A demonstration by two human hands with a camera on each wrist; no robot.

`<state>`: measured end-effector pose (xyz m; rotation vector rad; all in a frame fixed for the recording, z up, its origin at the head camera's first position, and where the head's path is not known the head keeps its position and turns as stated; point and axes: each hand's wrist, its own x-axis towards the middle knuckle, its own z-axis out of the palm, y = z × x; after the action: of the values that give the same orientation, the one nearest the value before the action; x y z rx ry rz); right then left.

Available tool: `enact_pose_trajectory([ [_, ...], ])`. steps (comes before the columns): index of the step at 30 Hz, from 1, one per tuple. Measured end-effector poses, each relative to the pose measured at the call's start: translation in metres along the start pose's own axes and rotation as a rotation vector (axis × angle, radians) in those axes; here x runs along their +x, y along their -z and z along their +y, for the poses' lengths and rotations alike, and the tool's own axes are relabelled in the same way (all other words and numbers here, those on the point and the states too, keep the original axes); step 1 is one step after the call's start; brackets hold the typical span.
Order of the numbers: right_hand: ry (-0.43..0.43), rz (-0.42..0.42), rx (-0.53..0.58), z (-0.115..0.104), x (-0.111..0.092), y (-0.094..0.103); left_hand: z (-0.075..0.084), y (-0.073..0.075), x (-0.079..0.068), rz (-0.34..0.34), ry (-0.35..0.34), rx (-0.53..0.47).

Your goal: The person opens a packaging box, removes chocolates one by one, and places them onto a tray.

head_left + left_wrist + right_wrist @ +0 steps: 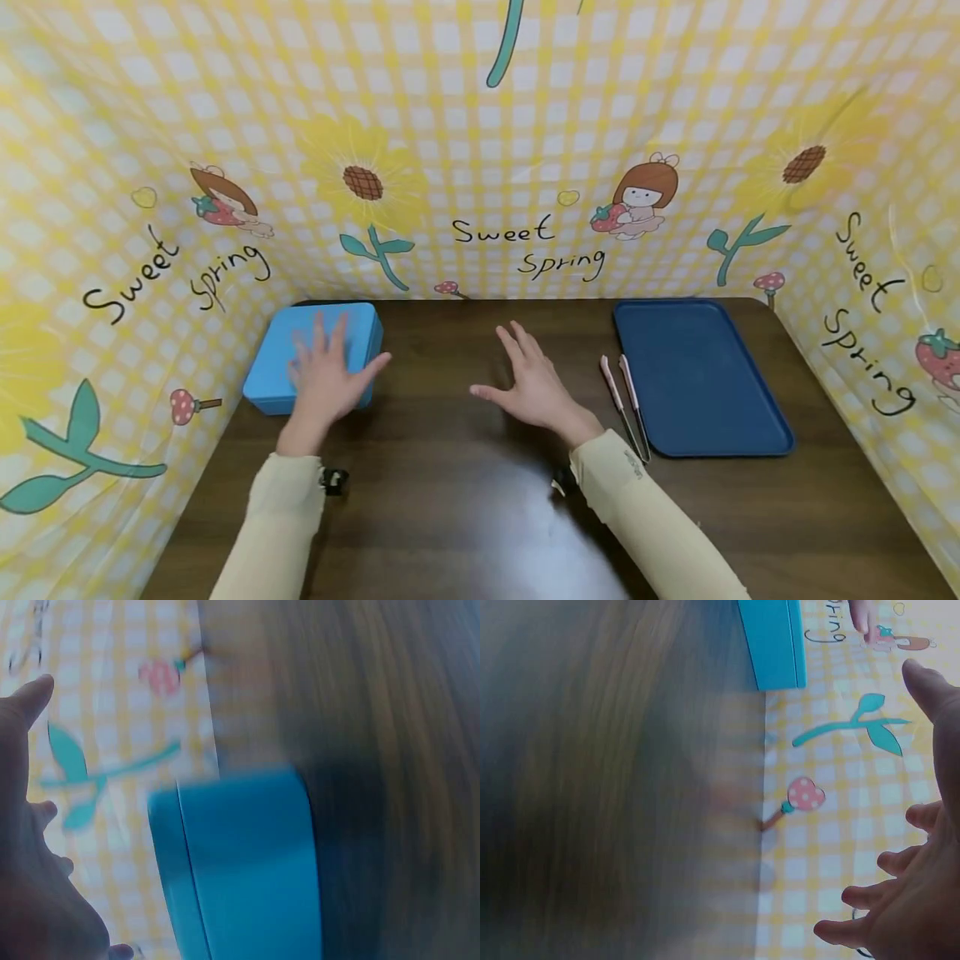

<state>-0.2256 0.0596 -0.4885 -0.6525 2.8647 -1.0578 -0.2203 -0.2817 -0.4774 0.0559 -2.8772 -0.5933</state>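
Observation:
A light blue lidded box [277,354] lies at the table's back left. Over it my left hand [326,375] spreads its fingers, overlapping the lid in the head view. The left wrist view shows the box's side [247,862] with its lid seam, and the hand [45,847] apart from it. My right hand [536,383] is stretched out above the middle of the table, fingers extended, holding nothing. Tongs [624,400] with pale pink handles lie to its right, beside a dark blue tray [693,375]. In the right wrist view the right hand [907,877] has its fingers apart.
The dark wooden table [450,500] is bordered at the back and both sides by a yellow checked cloth [480,150] printed with flowers and lettering. The tray sits near the back right edge. Dark straps show at both wrists.

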Motion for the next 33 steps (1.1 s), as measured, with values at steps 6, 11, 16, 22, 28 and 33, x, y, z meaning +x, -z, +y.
enact_pose_trajectory([
  [6,-0.002,-0.031,0.105,-0.015,0.02,-0.02,-0.053,0.025,-0.008,0.058,0.14,-0.04],
  [11,0.01,-0.073,0.189,-0.03,0.033,-0.035,-0.089,0.041,-0.01,0.041,0.246,-0.058],
  [16,0.005,-0.08,0.24,-0.043,0.042,-0.048,-0.11,0.046,-0.008,0.016,0.27,-0.109],
  [22,-0.013,-0.096,0.315,-0.06,0.045,-0.076,-0.122,0.041,-0.011,0.013,0.257,-0.219],
  [28,-0.044,-0.116,0.404,-0.077,0.043,-0.101,-0.127,0.036,-0.015,-0.015,0.313,-0.262],
  [33,-0.021,-0.097,0.452,-0.089,0.043,-0.107,-0.127,0.038,-0.008,-0.04,0.297,-0.177],
])
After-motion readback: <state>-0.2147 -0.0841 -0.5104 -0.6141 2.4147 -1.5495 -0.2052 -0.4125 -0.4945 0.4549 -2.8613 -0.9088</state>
